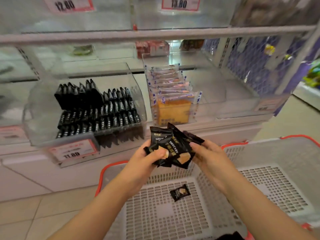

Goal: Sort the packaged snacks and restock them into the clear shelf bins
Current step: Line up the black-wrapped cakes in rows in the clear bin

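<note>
— black snack packets (pixel 170 146), where are they sitting?
— both hands are pinching the bunch above the near basket (pixel 204 172); left hand (pixel 147 157) and right hand (pixel 208 153) are curling round it.
— others?
— one packet (pixel 180 192) is lying in the basket; rows are filling the left clear bin (pixel 43 108).

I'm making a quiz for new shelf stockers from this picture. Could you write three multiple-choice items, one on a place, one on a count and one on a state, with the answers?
1. Where do the black packets on the shelf sit?
A. In the clear bin to the left of the orange packets
B. On the top shelf
C. On the floor

2. How many packets lie loose in the white basket?
A. None
B. One
C. Five

3. What are the hands doing?
A. Hanging idle
B. Both holding a bunch of black packets
C. Pressing on a price tag

Answers:
1 A: the clear bin of black packets stands left of the orange packets.
2 B: a single packet lies in the white basket.
3 B: the left hand and the right hand grip the bunch of black packets.
</note>
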The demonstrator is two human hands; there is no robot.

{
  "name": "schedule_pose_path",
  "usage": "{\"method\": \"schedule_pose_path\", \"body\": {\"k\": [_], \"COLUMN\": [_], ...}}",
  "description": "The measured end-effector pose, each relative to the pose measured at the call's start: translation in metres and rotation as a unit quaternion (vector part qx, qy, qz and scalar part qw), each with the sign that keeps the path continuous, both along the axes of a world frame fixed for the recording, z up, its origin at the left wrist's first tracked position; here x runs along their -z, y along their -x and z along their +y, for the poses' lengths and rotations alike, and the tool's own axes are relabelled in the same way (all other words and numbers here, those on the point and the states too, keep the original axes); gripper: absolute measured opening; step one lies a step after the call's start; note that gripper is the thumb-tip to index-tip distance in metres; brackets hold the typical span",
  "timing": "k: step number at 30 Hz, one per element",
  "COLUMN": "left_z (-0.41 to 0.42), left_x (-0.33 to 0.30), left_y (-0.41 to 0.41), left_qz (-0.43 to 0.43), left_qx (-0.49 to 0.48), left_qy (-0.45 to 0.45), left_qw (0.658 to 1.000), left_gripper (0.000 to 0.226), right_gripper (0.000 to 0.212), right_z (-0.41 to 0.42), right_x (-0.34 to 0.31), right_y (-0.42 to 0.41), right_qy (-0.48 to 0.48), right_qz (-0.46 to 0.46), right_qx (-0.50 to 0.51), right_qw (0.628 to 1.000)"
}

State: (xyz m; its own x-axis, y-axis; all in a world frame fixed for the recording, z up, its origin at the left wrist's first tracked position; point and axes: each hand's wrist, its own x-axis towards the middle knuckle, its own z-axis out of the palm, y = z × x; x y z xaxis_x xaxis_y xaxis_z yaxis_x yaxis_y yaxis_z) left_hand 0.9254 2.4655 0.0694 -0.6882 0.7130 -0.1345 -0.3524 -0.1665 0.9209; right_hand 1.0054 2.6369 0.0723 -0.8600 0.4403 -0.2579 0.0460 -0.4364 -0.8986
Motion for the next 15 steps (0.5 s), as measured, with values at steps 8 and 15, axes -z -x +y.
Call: {"method": "schedule_pose_path", "body": {"k": [8,15], "left_z": [-0.029,-0.055], "left_x": [-0.035,-0.047], "left_y": [0.000,0.021], "left_qz": [0.005,-0.002], "left_qx": [-0.092,-0.070], "left_qy": [-0.066,-0.058], "left_qw": [0.994,0.996], "left_gripper": [0.040,0.048], "right_gripper": [0.041,0.035], "right_z": [-0.086,-0.114], "right_x": [-0.043,-0.059], "right_y": [0.030,0.045], "right_qy": [0.008,-0.239], "right_qz": [0.116,0.101], "right_qx": [0.021,-0.033], "right_qw": [0.993,0.965]}}
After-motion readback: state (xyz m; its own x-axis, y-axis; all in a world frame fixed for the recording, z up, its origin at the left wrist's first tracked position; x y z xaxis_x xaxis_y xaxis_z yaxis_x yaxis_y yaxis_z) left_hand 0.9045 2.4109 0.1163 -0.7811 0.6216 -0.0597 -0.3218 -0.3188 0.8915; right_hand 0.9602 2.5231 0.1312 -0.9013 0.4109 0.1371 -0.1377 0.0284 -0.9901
